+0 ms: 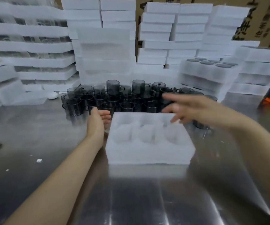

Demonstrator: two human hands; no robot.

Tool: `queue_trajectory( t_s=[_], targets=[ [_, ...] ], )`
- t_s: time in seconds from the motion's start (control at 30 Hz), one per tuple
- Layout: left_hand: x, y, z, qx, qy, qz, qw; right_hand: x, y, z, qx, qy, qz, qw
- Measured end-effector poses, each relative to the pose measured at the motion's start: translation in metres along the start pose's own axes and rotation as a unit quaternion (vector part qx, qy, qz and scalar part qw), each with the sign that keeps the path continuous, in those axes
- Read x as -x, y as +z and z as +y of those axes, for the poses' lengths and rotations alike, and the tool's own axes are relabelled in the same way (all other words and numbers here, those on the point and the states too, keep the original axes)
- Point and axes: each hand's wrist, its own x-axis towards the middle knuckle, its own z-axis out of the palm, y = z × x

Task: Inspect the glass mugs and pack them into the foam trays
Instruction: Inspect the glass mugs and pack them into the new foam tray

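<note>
One foam tray (148,153) on steel worktop (49,184), six pockets, all vacant. Dark glass mugs (114,98) clustered just behind it; count not resolvable, over twenty. Left hand (97,120) fingers relaxed, at tray's left edge, holding nothing. Right hand (187,108) fingers spread, blurred, above tray's far right corner, holding nothing. Foam stacks (179,38) behind; one tray (210,69) holds mugs.

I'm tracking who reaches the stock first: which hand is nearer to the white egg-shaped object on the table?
Left. The left hand is at the foam tray's left edge, nearer the white egg-shaped object; the right hand hovers over the tray's far right corner.
</note>
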Motion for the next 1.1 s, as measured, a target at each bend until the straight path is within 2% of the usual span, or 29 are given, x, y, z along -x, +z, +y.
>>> queue_trajectory(
  t_s=[0.07,0.1,0.13,0.17,0.3,0.4,0.5,0.63,0.73,0.8,0.87,0.9,1.0,1.03,1.1],
  targets=[
    [0.003,-0.002,0.003,-0.104,0.021,-0.017,0.994,-0.029,-0.008,0.028,-0.084,0.052,0.223,0.97],
    [0.005,-0.002,0.004,-0.136,0.033,-0.03,0.99,-0.039,-0.004,0.044,-0.062,0.072,0.323,0.942],
    [0.008,-0.002,0.006,-0.158,0.045,-0.045,0.985,-0.045,0.001,0.058,-0.014,0.085,0.387,0.918],
    [0.012,-0.001,0.008,-0.182,0.059,-0.057,0.98,-0.05,0.008,0.071,0.04,0.091,0.409,0.907],
    [0.016,0.002,0.006,-0.303,0.118,-0.107,0.94,-0.06,0.019,0.104,0.18,0.069,0.309,0.931],
    [0.02,0.003,0.007,-0.347,0.136,-0.101,0.923,-0.073,0.013,0.109,0.254,0.067,0.27,0.926],
    [0.024,0.003,0.01,-0.342,0.127,-0.104,0.925,-0.087,0.01,0.108,0.291,0.052,0.265,0.918],
    [0.023,0.003,0.007,-0.339,0.154,-0.088,0.924,-0.096,0.01,0.107,0.304,0.043,0.291,0.906],
    [0.024,0.005,0.006,-0.333,0.17,-0.083,0.924,-0.095,0.006,0.093,0.283,0.045,0.3,0.91],
    [0.027,0.006,0.009,-0.33,0.173,-0.079,0.925,-0.09,-0.001,0.073,0.249,0.024,0.337,0.908],
    [0.031,0.005,0.01,-0.343,0.223,-0.065,0.91,-0.081,-0.002,0.052,0.205,0.001,0.366,0.908],
    [0.034,0.005,0.011,-0.358,0.27,-0.062,0.892,-0.076,0.002,0.044,0.164,0.002,0.361,0.918],
    [0.043,0.009,0.014,-0.389,0.368,-0.134,0.834,-0.062,0.035,0.029,-0.048,0.001,0.28,0.959],
    [0.045,0.01,0.015,-0.391,0.369,-0.168,0.826,-0.058,0.048,0.028,-0.064,-0.011,0.263,0.963],
    [0.047,0.012,0.015,-0.384,0.352,-0.218,0.825,-0.053,0.065,0.029,0.026,-0.069,0.241,0.968]
  ],
)
